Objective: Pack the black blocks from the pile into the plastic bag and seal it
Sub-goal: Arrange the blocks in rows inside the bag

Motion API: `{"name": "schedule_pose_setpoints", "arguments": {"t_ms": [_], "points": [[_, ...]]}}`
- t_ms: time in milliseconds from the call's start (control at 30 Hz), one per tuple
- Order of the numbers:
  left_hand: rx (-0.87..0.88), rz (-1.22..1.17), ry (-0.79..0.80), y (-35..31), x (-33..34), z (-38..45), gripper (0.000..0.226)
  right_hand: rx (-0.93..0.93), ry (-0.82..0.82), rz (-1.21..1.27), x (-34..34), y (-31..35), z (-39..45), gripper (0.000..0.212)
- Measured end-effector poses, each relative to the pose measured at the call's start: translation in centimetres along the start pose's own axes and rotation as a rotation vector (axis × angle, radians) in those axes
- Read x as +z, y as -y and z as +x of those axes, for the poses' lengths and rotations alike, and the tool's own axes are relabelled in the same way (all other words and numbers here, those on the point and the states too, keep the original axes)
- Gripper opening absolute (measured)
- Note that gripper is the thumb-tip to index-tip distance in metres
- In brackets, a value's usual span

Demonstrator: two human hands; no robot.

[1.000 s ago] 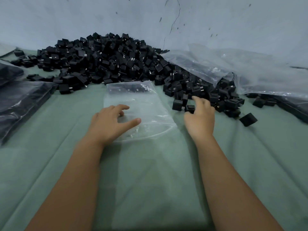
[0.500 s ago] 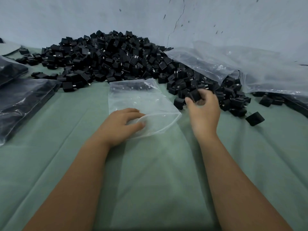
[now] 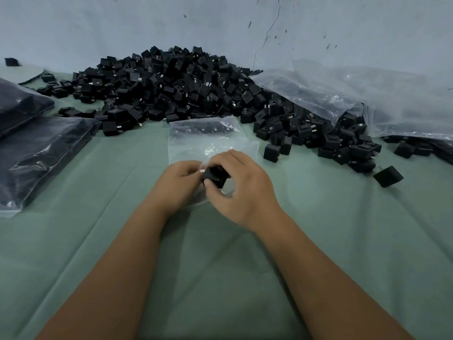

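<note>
Head view: the right hand, at the pile half a second ago, is now pinching a black block at the plastic bag mouth, six o'clock of the pile. The left hand is gripping that mouth; loading is beginning.

Matte black plastic blocks with small silver prongs; clear glossy plastic bag; plain muted green cloth tabletop; pale grey speckled wall

One head-worn wide-angle view, close over the bench.
It looks forward and down past both forearms to the pile by the wall.
</note>
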State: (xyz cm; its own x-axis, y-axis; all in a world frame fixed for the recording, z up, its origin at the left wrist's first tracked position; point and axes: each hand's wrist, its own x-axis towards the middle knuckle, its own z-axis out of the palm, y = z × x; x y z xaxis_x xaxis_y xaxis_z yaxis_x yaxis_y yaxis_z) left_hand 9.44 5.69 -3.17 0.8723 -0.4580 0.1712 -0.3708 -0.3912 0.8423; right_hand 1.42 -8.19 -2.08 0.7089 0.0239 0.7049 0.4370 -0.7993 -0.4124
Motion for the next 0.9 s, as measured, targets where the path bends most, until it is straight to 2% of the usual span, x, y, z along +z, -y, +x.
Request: {"name": "schedule_pose_setpoints", "arguments": {"t_ms": [100,200,333,400,467,533,600,667,733,800,900], "points": [[-0.012,-0.042,-0.121,0.2,-0.1,0.2,0.029,0.059,0.095,-0.098,-0.2,-0.6,-0.2,0.018],[0.032,-0.16,-0.25,-0.3,-0.1,0.1,0.016,0.118,0.232,-0.327,0.2,-1.4,0.2,0.027],[0.13,-0.316,-0.187,-1.2,-0.1,-0.4,0.013,0.184,0.266,-0.394,0.5,-1.3,0.1,0.039],[0.156,-0.362,-0.139,-1.6,-0.3,-0.5,0.018,0.177,0.269,-0.365,0.4,-1.2,-0.1,0.036],[0.128,-0.386,-0.149,-1.5,-0.5,-0.6,0.039,0.146,0.317,-0.334,0.3,-1.4,0.0,0.023],[0.019,-0.393,-0.302,-1.3,-0.6,-0.2,0.052,0.118,0.363,-0.307,0.3,-1.5,0.0,0.016],[-0.116,-0.33,-0.581,-0.7,-1.1,0.2,0.044,0.118,0.352,-0.252,0.3,-1.5,-0.1,0.017],[-0.246,-0.192,-0.725,0.2,-1.8,0.3,0.026,0.147,0.37,-0.188,0.2,-1.5,-0.2,0.019],[-0.348,0.017,-0.66,1.0,-2.2,0.2,0.018,0.178,0.434,-0.143,0.2,-1.5,-0.3,0.023],[-0.363,0.218,-0.535,1.2,-1.9,0.1,0.029,0.195,0.494,-0.151,0.4,-1.7,-0.2,0.024],[-0.332,0.302,-0.478,1.0,-1.4,0.3,0.035,0.174,0.583,-0.216,1.0,-1.7,-0.2,0.03]]}}
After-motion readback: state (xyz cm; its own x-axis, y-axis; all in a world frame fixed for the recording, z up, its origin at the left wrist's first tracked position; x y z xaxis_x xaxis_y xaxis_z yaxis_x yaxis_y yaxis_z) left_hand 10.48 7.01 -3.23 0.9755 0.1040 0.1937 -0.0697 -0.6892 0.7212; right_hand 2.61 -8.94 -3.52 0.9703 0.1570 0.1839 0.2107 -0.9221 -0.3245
